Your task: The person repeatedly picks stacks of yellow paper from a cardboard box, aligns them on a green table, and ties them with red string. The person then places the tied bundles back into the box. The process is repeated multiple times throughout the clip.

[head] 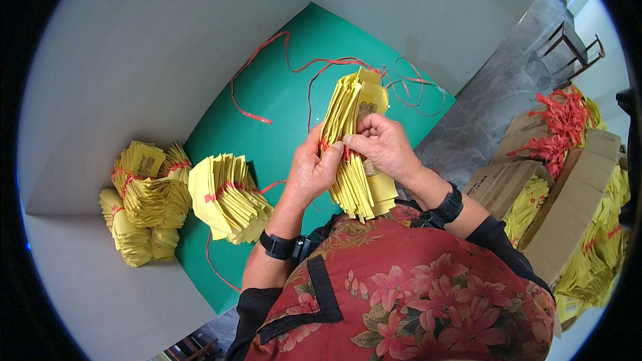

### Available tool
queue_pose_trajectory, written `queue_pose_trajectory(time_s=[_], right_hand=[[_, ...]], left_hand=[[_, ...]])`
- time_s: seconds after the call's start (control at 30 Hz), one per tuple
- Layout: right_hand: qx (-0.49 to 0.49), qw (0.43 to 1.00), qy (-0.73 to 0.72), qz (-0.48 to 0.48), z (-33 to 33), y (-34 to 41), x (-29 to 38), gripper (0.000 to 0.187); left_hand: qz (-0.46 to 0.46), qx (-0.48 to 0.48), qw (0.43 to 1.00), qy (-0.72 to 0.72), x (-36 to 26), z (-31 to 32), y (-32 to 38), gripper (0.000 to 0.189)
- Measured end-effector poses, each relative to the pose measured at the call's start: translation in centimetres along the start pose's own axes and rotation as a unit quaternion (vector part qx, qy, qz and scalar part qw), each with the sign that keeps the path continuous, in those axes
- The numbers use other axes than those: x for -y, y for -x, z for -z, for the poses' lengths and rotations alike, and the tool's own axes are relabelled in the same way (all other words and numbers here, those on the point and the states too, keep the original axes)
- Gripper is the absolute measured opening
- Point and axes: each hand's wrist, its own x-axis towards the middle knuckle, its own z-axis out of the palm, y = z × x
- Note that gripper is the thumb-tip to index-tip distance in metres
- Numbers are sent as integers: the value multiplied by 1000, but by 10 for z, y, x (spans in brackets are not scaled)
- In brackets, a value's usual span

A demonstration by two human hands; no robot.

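Note:
My left hand [315, 168] grips a bundle of yellow paper packets [346, 180] from its left side, thumb resting across the middle. My right hand [383, 143] holds the same bundle from the right, its thumb and fingers at the red bands around the waist of the packets. Brown printed patches show on the packet facing right. The bundle is held above a green tabletop [271, 80], close to my red floral apron [426, 291]. To the left of my left forearm a second bundle of yellow packets [228, 200] lies fanned on the tabletop, with red bands across its middle.
Tied yellow bundles [148, 200] are piled at the left against a grey partition [130, 50]. Loose red string [251, 62] trails over the tabletop. At the right stands an open cardboard box [577, 200] among yellow packets and red strips [556, 130]. A chair [577, 47] stands farther off.

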Motion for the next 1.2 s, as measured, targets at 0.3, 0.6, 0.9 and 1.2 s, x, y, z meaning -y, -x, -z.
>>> queue_pose_trajectory(time_s=[0.3, 0.6, 0.9, 1.2], right_hand=[[-1, 1000, -11, -10, 4, -5, -3, 10], [9, 999, -29, -9, 5, -4, -1, 9], [0, 1000, -8, 10, 2, -3, -1, 17], [-22, 1000, 3, 10, 5, -2, -6, 14]], left_hand=[[43, -3, 996, 74, 4, 2, -6, 39], [63, -9, 990, 128, -1, 3, -6, 37], [12, 0, 999, 47, -1, -3, -6, 36], [57, 7, 997, 59, -2, -3, -3, 36]])
